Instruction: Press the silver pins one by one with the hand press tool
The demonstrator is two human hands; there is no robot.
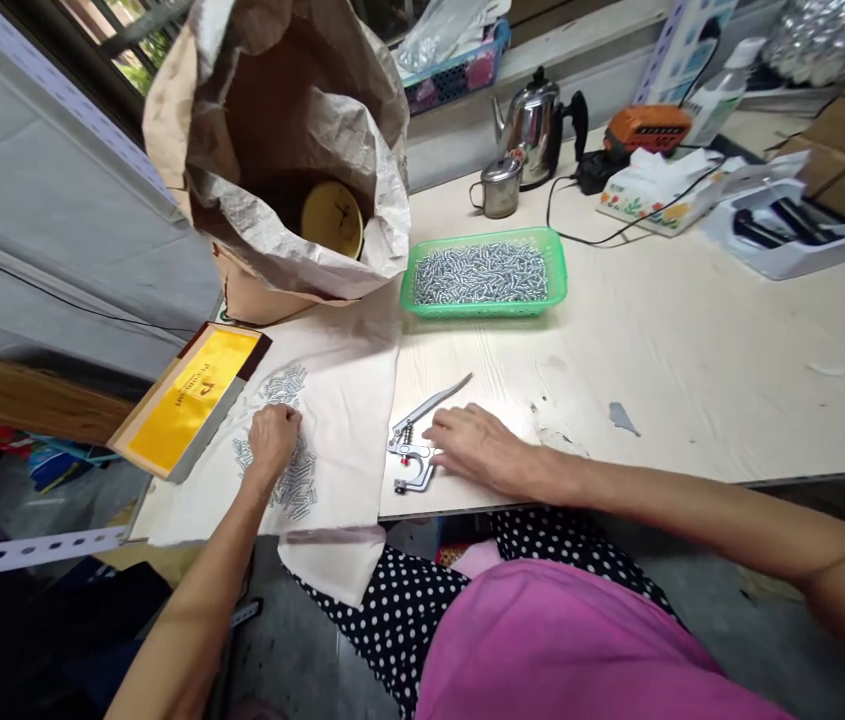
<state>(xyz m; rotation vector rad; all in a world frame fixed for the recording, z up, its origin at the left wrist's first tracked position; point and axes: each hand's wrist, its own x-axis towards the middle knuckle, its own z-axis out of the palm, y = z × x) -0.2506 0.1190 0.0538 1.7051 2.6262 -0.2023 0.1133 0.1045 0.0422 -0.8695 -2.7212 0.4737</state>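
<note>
My left hand is closed, fingertips pinched together over a pile of small silvery metal pieces on a white cloth. Whether a piece is between those fingers cannot be made out. On the table at its front edge lie snap-fastener pliers, with a C-shaped jaw, a spring and a red dot. One handle slants up and away to the right. My right hand is curled over the other side of the pliers and hides that handle.
A green basket full of small metal pieces stands behind the pliers. A yellow-lidded box lies left of the pile, below a large paper sack. Farther back are a metal cup, kettle, tissue pack and white tray.
</note>
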